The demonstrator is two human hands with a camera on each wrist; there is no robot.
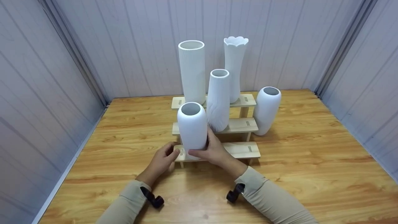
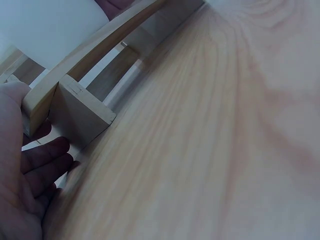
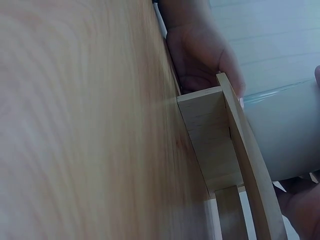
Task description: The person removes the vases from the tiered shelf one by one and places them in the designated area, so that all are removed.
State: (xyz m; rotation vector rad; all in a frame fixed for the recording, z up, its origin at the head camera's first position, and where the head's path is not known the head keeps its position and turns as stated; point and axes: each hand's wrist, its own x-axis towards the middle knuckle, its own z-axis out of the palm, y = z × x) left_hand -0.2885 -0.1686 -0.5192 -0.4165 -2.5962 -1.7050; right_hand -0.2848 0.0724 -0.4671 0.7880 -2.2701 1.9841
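A smooth white vase (image 1: 192, 132) with a rounded shoulder stands upright at the left of the lowest step of a three-tier wooden stand (image 1: 239, 150). My right hand (image 1: 217, 152) grips its lower right side, thumb across the front and the other fingers partly hidden behind. At the left end of that step, my left hand (image 1: 163, 158) holds the board. In the left wrist view its thumb (image 2: 15, 92) lies at the board's top edge, with curled fingers (image 2: 47, 160) beneath. The right wrist view shows the vase's base (image 3: 287, 130) over the board.
On the middle step stands a tapered, textured vase (image 1: 218, 99). The top step bears a ribbed cylindrical vase (image 1: 193, 74) and a scallop-rimmed vase (image 1: 234, 68). Another smooth vase (image 1: 267, 110) stands on the wooden table (image 1: 311, 174), right of the stand. Pale panelled walls (image 1: 140, 46) enclose the table.
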